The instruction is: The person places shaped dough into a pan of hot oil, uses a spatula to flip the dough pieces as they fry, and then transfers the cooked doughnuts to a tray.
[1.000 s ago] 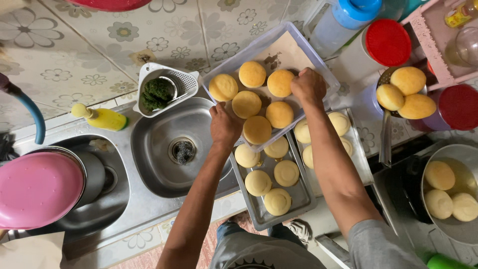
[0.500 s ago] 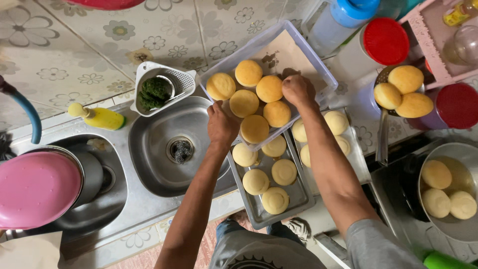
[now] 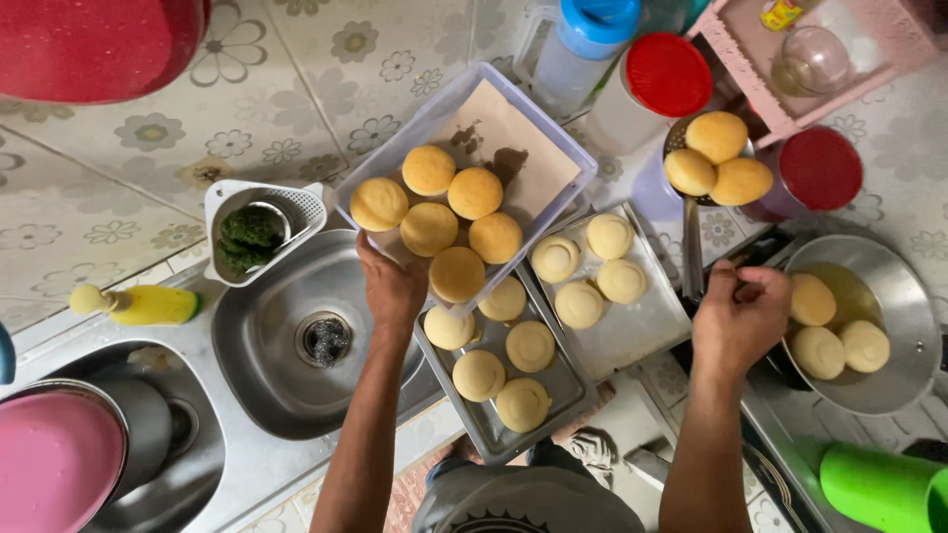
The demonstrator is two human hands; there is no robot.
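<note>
Our left hand (image 3: 392,286) holds the edge of the clear plastic container (image 3: 553,148) with six fried buns (image 3: 458,274). Our right hand (image 3: 739,318) closes on the skimmer handle (image 3: 693,259), beside the pan (image 3: 913,326) with three buns.

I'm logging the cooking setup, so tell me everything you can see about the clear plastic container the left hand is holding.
The clear plastic container is rectangular with a pale bluish rim, lined with brown paper spotted by dark grease stains. It holds six golden-brown round buns clustered toward its lower left side; the upper right part of the paper is bare. It sits tilted, partly over the steel sink and a metal tray of pale dough rounds. The left hand grips its near edge.
</note>
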